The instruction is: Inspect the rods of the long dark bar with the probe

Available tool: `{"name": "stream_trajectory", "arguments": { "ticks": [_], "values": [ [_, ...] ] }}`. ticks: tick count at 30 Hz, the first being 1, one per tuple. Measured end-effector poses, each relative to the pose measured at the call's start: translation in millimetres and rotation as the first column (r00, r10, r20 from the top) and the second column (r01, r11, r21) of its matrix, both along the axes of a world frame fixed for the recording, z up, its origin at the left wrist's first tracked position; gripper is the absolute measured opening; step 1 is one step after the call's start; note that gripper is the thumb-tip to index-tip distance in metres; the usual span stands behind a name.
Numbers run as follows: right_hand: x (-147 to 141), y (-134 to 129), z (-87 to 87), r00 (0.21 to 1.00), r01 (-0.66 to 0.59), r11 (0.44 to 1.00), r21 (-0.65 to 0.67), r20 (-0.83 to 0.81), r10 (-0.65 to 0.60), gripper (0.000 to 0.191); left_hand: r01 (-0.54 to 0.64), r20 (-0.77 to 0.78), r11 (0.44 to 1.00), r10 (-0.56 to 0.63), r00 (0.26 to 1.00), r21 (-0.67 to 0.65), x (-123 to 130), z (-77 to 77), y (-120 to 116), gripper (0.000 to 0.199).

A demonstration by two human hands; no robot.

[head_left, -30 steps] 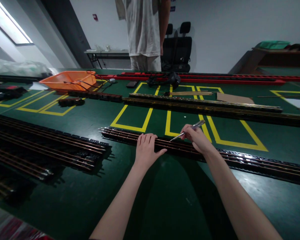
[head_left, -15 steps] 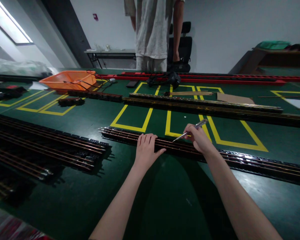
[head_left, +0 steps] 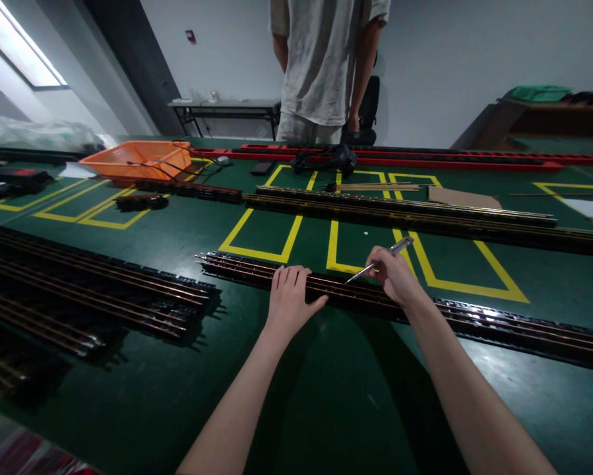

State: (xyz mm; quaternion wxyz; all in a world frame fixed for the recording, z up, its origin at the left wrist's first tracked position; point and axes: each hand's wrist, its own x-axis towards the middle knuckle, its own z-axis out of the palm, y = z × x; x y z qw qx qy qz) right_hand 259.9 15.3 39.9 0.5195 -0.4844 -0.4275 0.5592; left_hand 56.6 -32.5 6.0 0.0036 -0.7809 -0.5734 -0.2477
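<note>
A long black rail strip (head_left: 479,313) with copper-coloured rods runs across the green table (head_left: 326,396). My left hand (head_left: 289,297) lies on the strip left of the middle, its fingers over the far edge and its thumb spread to the right. In my right hand (head_left: 389,269) is a slim silver screwdriver-like tool (head_left: 402,245), pinched between the fingers. The tool slants down to the left, and its tip meets the strip just right of my left thumb. Whatever the tip touches is too small to make out.
Similar strips (head_left: 88,284) lie at the left. Beyond are another long strip (head_left: 400,211), an orange basket (head_left: 98,161), cardboard (head_left: 464,197) and red rails (head_left: 449,160). Yellow tape (head_left: 256,251) marks the table. A person (head_left: 320,66) stands across it.
The tool tip and my right hand have shifted slightly right along the strip. My left hand stays in place. The person across the table has moved a little to the right.
</note>
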Motion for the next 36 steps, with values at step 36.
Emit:
{"name": "stream_trajectory", "arguments": {
  "ticks": [36],
  "values": [
    [-2, -3, 5.6, 0.963, -0.227, 0.973, 0.045, 0.159, 0.218, 0.017, 0.09, 0.056, 0.995, -0.088, 0.995, -0.039, -6, 0.5, -1, 0.036]
  ]
}}
